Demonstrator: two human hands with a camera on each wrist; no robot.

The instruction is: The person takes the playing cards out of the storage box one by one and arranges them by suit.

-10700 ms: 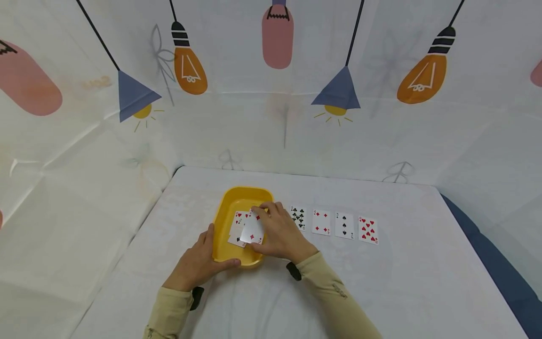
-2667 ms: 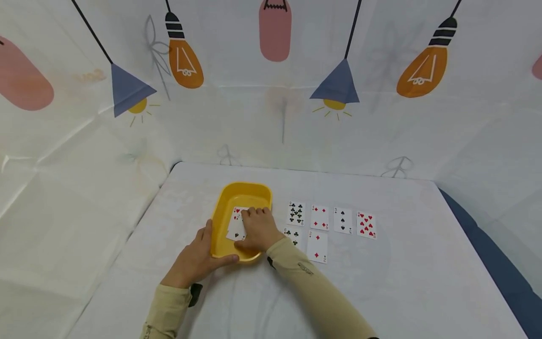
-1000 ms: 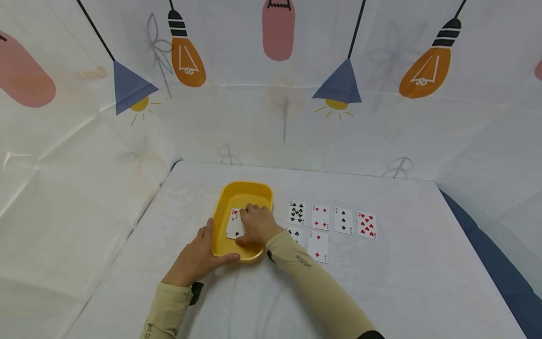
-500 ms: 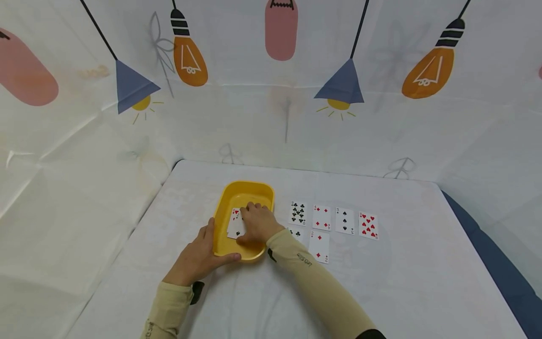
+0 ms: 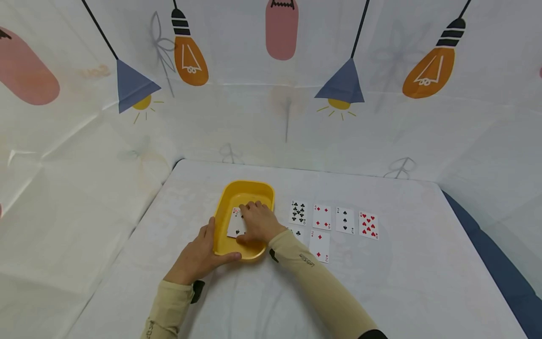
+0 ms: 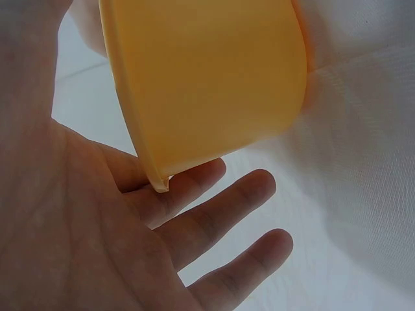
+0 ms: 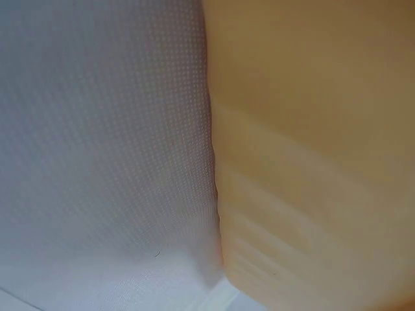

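Observation:
A yellow tray (image 5: 224, 202) stands on the white table, with overlapping playing cards (image 5: 235, 223) in it. My left hand (image 5: 195, 259) rests against its near-left corner, the thumb along the near rim. In the left wrist view, the fingers are fairly straight beside and under the tray's rim (image 6: 139, 142). My right hand (image 5: 259, 224) reaches into the tray and holds a playing card at its edges, curled fingertips at the far edge and thumb at the near one. The hand hides part of the cards. The right wrist view shows only the tray's outer wall (image 7: 311, 129) and cloth.
Right of the tray lies a row of face-up cards: a nine of clubs (image 5: 298, 213), a four of diamonds (image 5: 322, 217), a three of spades (image 5: 345, 221) and a hearts card (image 5: 368, 225). Below them are a clubs card (image 5: 298, 233), partly behind the right sleeve, and a two of diamonds (image 5: 319, 246).
Since the oldest frame, a clubs card and the two of diamonds have come to lie below the row. Over the last second, the right hand has stayed on the cards; both hands barely move.

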